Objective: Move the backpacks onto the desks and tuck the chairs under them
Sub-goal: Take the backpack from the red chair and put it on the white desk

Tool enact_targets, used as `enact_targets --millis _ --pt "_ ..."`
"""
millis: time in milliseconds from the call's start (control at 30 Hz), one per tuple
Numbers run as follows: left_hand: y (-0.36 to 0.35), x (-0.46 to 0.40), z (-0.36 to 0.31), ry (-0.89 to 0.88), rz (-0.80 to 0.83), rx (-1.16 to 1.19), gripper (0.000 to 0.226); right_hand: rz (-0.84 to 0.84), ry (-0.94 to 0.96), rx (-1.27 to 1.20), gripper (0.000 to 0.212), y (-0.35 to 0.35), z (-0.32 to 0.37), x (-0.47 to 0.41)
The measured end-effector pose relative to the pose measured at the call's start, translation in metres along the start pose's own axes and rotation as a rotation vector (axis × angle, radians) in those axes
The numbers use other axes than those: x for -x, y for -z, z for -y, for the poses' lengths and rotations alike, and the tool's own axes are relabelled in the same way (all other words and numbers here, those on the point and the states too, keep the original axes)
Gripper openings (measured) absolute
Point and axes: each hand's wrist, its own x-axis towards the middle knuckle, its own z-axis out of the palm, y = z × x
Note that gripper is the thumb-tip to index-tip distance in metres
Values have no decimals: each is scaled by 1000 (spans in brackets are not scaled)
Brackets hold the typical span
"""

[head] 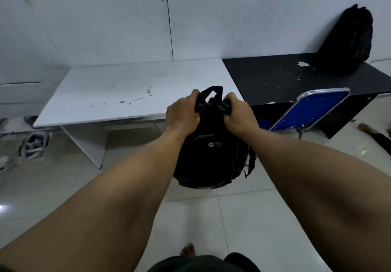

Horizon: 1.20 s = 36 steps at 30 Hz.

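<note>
I hold a black fabric backpack (pixel 208 153) with both hands, in the air above the pale tiled floor (pixel 243 218). My left hand (pixel 183 112) is closed tight on the left side of the top of the bag, and my right hand (pixel 239 115) is closed tight on the right side; the black carry loop (pixel 212 94) stands up between them. The bag hangs just in front of the front edge of a white rectangular desk (pixel 118 94), near the front right corner of that tabletop. It does not rest on the desk.

To the right, touching the white desk side by side, is a black desk with chipped white spots (pixel 275 79). A second black backpack (pixel 351 38) stands on it at the back right corner, leaning against the white wall (pixel 254 17). A blue folding chair with a metal frame (pixel 313 110) stands at the front edge of the black desk; its back is tilted toward me.

On the floor at the left of the white desk lies a grey and white bag (pixel 35 145). My bare foot (pixel 188 249) shows at the bottom.
</note>
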Motion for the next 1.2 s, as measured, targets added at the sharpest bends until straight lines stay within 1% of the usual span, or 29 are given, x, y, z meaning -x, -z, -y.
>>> enact_targets --millis 167,300,467,567,867,1067,1200 --pt "-10 -71 -1 -5 -64 -2 34 -41 2 -29 22 20 -3 -68" --pt "-17 -135 -1 7 -135 -17 33 -98 29 -72 27 32 -9 -131" --pt "-37 -212 1 -14 -212 -58 35 -128 92 -65 28 42 -28 -211" --pt "-49 -255 0 -15 -227 -93 37 -120 138 -73 30 48 -43 -258" --pt "-78 -367 -5 31 -250 -130 39 -109 181 -24 32 68 -71 -378" --pt "-101 -428 12 36 -241 -99 34 -119 196 -3 31 60 -84 -448" --pt "-121 -474 36 24 -248 -82 33 -110 194 -15 31 44 -90 -503"
